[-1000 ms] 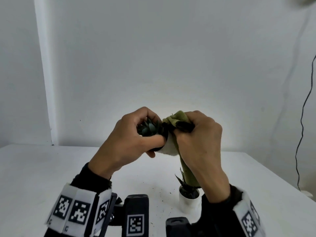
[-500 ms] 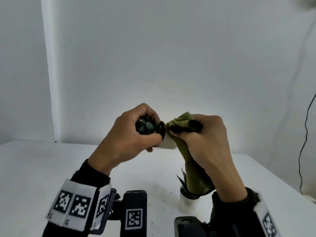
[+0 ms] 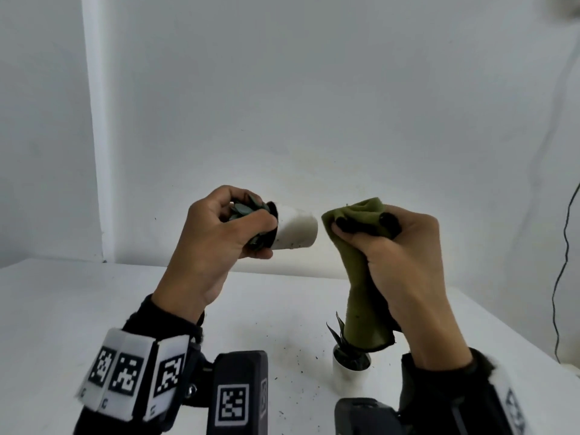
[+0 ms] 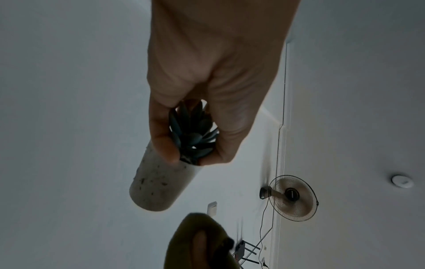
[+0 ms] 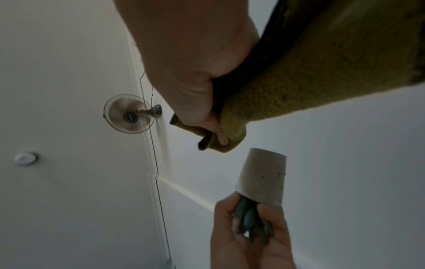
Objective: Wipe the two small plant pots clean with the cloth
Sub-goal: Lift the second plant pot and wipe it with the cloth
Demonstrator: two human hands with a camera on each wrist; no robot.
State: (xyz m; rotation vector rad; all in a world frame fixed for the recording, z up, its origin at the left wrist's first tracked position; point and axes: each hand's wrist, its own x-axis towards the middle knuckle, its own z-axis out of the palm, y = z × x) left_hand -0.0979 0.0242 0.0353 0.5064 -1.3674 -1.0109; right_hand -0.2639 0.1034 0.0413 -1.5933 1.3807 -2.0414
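Note:
My left hand (image 3: 232,224) holds a small white pot (image 3: 296,229) on its side in the air, fingers curled round its rim and the dark succulent leaves (image 4: 194,134). Dirt specks dot the pot (image 4: 158,182) wall, also visible on the pot (image 5: 264,176) in the right wrist view. My right hand (image 3: 386,243) grips a bunched olive-green cloth (image 3: 361,277) just right of the pot's base, a small gap between them. The cloth's tail hangs over a second white pot (image 3: 350,370) with spiky leaves, standing on the table (image 3: 78,309).
Soil crumbs are scattered on the white table around the standing pot. A white wall rises close behind. A black cable (image 3: 565,246) hangs at the right edge. A fan (image 4: 292,198) is mounted high on the wall.
My hands have drawn apart: the cloth was pressed against the pot's side and now sits clear of it to the right. The pot's white wall is now uncovered.

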